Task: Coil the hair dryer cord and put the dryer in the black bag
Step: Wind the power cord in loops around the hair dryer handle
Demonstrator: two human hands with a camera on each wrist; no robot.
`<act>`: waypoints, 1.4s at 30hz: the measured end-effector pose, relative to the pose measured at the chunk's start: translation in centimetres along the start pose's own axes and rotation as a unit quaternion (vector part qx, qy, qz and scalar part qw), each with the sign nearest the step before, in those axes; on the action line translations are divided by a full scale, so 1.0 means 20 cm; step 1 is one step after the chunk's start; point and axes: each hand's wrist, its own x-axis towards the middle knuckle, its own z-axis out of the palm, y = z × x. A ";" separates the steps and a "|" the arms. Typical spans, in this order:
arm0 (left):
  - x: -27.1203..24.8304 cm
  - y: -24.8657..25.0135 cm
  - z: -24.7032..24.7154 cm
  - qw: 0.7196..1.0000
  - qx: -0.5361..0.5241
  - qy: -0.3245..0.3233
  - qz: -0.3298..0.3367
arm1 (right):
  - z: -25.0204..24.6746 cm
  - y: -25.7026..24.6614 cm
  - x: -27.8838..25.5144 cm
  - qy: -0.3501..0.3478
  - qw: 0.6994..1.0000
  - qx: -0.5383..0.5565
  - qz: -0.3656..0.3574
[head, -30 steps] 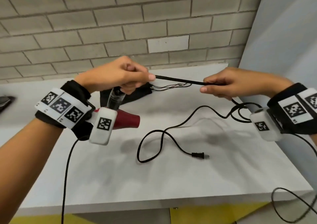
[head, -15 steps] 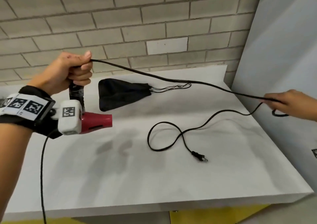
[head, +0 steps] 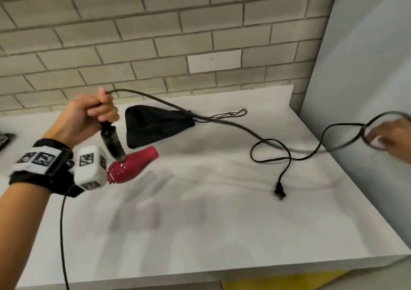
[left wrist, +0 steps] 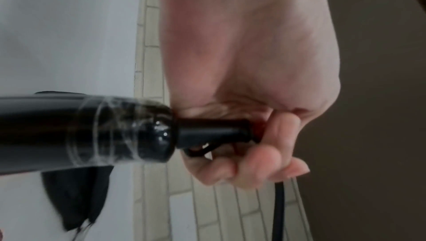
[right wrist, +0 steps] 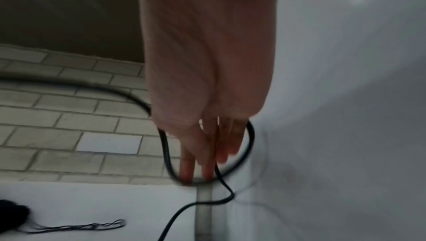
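Bag (head: 155, 126) is seen upper centre on table (head: 200, 234), plug (head: 279, 192) right | dryer (head: 133, 167) is gripped by left hand (head: 89, 116) | cord (head: 244, 129) is now looped round straight-fingered right hand (head: 391, 138).

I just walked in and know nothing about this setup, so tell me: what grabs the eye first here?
Probably the red hair dryer, hanging nozzle-down over the white table from the left hand, which grips the top of its black handle. Its long black cord swoops across to the right hand, looped round the straight fingers. Behind it lies the black bag, near the brick wall.
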 end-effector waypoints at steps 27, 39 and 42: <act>0.06 -0.32 0.57 0.995 -0.050 -0.089 -0.018 | 0.01 -1.14 -0.38 0.127 0.825 0.532 -0.143; 0.04 -0.47 0.84 0.994 -0.039 -0.085 -0.062 | -0.25 -1.38 -0.41 0.215 0.894 0.164 -0.357; 0.03 -0.49 0.92 0.986 -0.037 -0.130 -0.095 | -0.38 -1.49 -0.40 0.244 0.858 0.249 -0.376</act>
